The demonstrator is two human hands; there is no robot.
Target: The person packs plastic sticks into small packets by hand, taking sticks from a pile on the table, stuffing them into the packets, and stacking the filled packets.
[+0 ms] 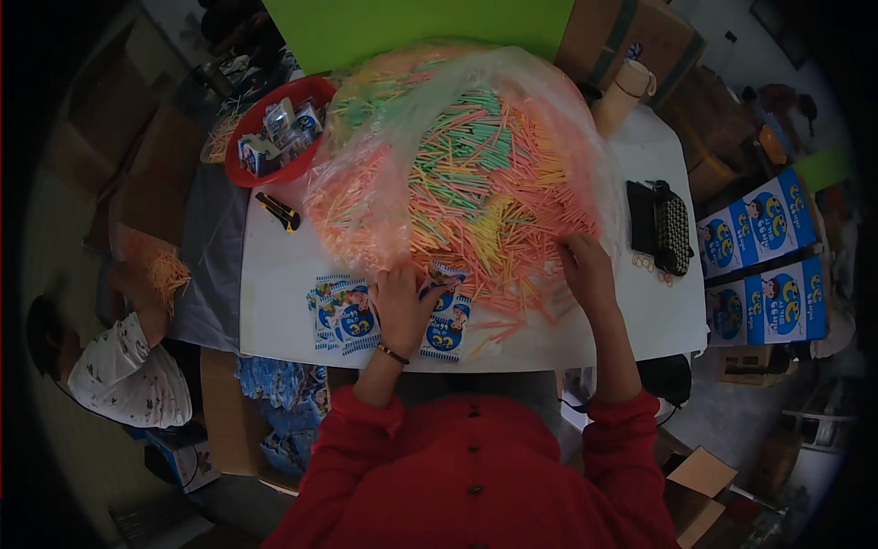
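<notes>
A large heap of thin pink, green, yellow and orange sticks (457, 146) lies on the table in a clear plastic bag (402, 137). At the heap's near edge is my left hand (401, 297), closed on a small blue-and-white packet (446, 276) by its thumb. Flat packets lie on both sides of this wrist, with a left group (343, 316) and a right packet (444, 334). My right hand (587, 263) reaches the heap's right edge with fingers bent together among the sticks. What its fingertips hold is hidden.
A red basin (302, 165) with packets and a box cutter (277, 211) are at the left. A black patterned pouch (672, 229) and a tan cylinder (625, 99) stand right. Blue printed boxes (764, 220) are stacked beyond. Another person (137, 366) works at far left.
</notes>
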